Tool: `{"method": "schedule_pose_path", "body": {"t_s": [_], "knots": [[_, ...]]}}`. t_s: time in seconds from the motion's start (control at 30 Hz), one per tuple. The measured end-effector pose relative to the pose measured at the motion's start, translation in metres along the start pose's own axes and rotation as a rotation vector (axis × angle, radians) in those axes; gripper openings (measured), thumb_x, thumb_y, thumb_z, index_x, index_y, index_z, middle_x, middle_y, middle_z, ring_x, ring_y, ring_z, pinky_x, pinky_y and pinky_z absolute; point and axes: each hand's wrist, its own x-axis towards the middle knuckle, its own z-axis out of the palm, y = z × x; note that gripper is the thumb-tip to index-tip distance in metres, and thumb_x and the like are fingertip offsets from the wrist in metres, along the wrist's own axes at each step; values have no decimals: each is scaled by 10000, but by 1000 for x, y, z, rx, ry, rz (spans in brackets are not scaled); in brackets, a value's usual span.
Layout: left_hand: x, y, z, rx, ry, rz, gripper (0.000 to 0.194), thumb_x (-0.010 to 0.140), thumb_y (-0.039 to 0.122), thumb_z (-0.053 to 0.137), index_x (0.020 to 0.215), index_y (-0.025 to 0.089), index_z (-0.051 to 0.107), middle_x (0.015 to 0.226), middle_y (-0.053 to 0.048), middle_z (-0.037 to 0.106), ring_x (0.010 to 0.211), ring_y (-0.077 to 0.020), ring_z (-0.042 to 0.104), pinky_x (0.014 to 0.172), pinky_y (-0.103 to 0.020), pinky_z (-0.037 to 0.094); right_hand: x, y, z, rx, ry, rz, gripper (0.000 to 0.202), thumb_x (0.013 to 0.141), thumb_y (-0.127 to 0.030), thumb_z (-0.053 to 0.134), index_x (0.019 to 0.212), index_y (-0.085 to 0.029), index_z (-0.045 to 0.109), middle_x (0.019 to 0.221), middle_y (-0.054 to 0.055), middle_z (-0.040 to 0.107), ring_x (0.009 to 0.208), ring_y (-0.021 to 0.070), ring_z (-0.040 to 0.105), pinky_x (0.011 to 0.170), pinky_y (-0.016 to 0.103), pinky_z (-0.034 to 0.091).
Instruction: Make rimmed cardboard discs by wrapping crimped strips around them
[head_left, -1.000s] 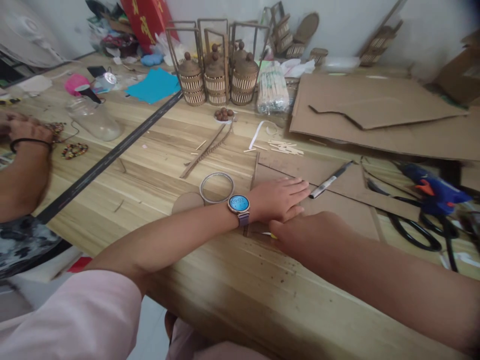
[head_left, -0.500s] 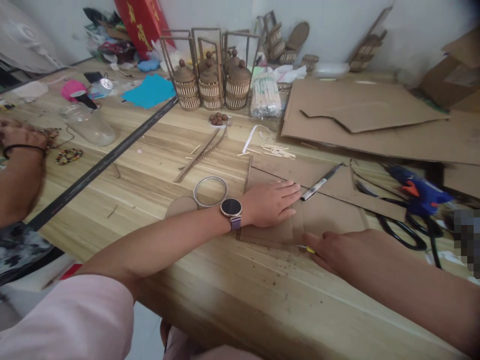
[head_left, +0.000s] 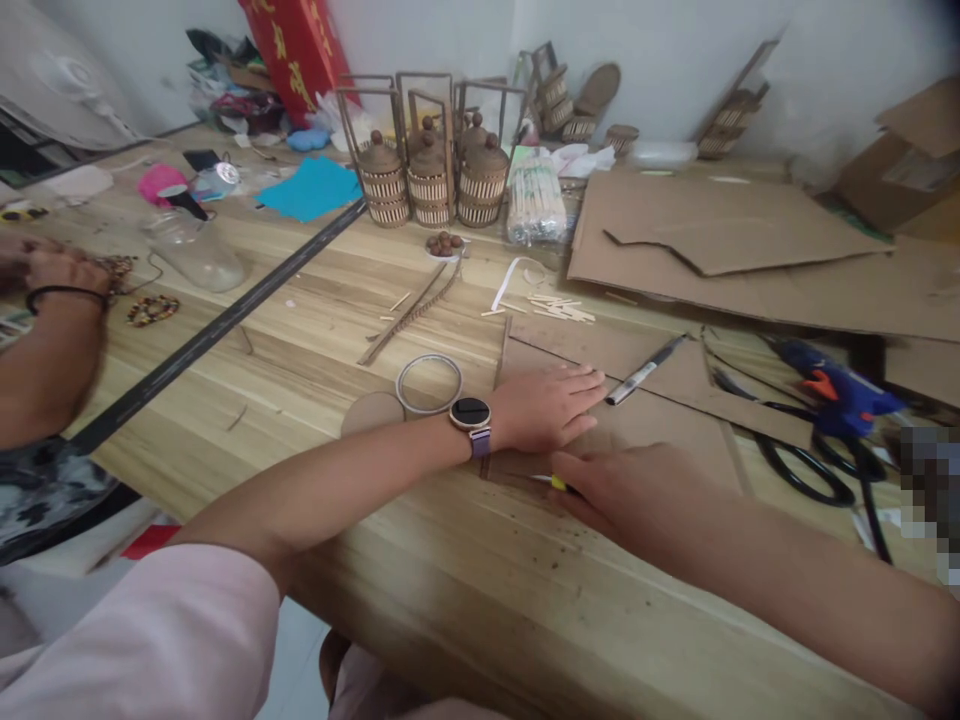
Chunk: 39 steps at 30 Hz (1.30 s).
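Note:
My left hand (head_left: 547,408), with a watch at the wrist, lies flat on a piece of cardboard (head_left: 675,428), fingers stretched out. Close to the cardboard's near edge, my right hand (head_left: 619,480) is closed around a yellow utility knife (head_left: 559,483). Its thin blade points left along that edge; most of the handle is hidden in my fingers. A black-and-silver pen (head_left: 645,370) rests on the cardboard just beyond my left fingertips. A tape ring (head_left: 405,385) and a cardboard disc (head_left: 367,412) lie beside my left wrist.
Scissors (head_left: 806,470) and a blue glue gun (head_left: 836,390) lie at right. Larger cardboard sheets (head_left: 720,215) are stacked behind. Small lidded baskets (head_left: 431,190), short sticks (head_left: 559,307) and a bowl of brown beads (head_left: 444,245) stand farther back. Another person's hand (head_left: 64,275) works at left.
My right hand has slid left with the utility knife along the cardboard's near edge, closer to my left hand. My left hand stays pressed on the cardboard. The view has shifted slightly.

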Motion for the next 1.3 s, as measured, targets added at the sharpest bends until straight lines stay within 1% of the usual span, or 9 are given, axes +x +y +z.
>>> {"method": "schedule_pose_path", "body": {"t_s": [0.1, 0.23, 0.4, 0.53, 0.63, 0.83, 1.0, 1.13, 1.3], "knots": [[1, -1, 1, -15, 13, 13, 453, 1013, 275, 418, 1395, 35, 460, 1506, -144, 436, 1423, -238, 356, 1178, -348, 248, 14, -10, 1, -56, -11, -35, 209, 976, -294, 486, 888, -208, 654, 724, 48, 699, 553, 189, 636, 436, 287, 177], [1, -2, 1, -22, 20, 16, 447, 1008, 280, 427, 1382, 39, 472, 1503, -149, 440, 1415, -240, 371, 1169, -347, 262, 20, -7, 5, -85, 25, -60, 206, 953, -331, 522, 842, -213, 650, 679, 40, 667, 507, 174, 585, 419, 284, 140], [1, -1, 0, -5, 16, 20, 468, 1015, 293, 420, 1393, 20, 458, 1503, -157, 437, 1419, -244, 364, 1178, -335, 241, 17, -7, 5, -106, 23, -67, 172, 940, -296, 545, 822, -215, 640, 669, 28, 651, 486, 144, 556, 423, 282, 129], [1, -2, 1, 12, 23, 28, 463, 1017, 302, 415, 1392, 34, 463, 1499, -150, 445, 1415, -239, 373, 1177, -341, 241, 15, -10, 4, -126, 49, -59, 161, 940, -243, 520, 823, -204, 624, 646, 37, 641, 513, 170, 596, 426, 288, 129], [2, -2, 3, 28, 38, 25, 446, 1016, 308, 414, 1379, 57, 480, 1495, -136, 455, 1411, -231, 380, 1173, -340, 246, 15, -10, 5, -117, 50, -62, 188, 950, -258, 496, 810, -202, 608, 629, 34, 636, 501, 174, 594, 419, 285, 129], [1, -2, 3, 35, 51, 33, 424, 1015, 303, 419, 1351, 59, 503, 1483, -141, 470, 1401, -227, 394, 1165, -332, 255, 17, -7, 10, -104, 55, -61, 209, 954, -306, 493, 804, -212, 603, 626, 17, 641, 467, 152, 574, 408, 277, 120], [1, -1, 1, 34, 34, 25, 433, 1016, 309, 421, 1359, 54, 494, 1492, -134, 459, 1407, -232, 382, 1167, -321, 251, 19, -5, 13, -105, 39, -63, 194, 940, -332, 521, 818, -221, 623, 655, 20, 649, 481, 151, 570, 408, 276, 111], [1, 0, -1, 11, 8, 16, 450, 1012, 292, 433, 1376, 32, 476, 1503, -147, 441, 1418, -242, 364, 1180, -330, 236, 20, -6, 11, -110, 42, -68, 191, 950, -306, 514, 837, -215, 639, 681, 39, 668, 516, 170, 601, 418, 279, 102], [1, 0, -2, 2, 3, 13, 454, 1015, 289, 424, 1384, 28, 467, 1503, -147, 440, 1422, -239, 356, 1180, -328, 230, 18, -8, 6, -90, 24, -68, 169, 941, -279, 521, 842, -212, 639, 667, 34, 665, 499, 166, 595, 413, 272, 126]]}}
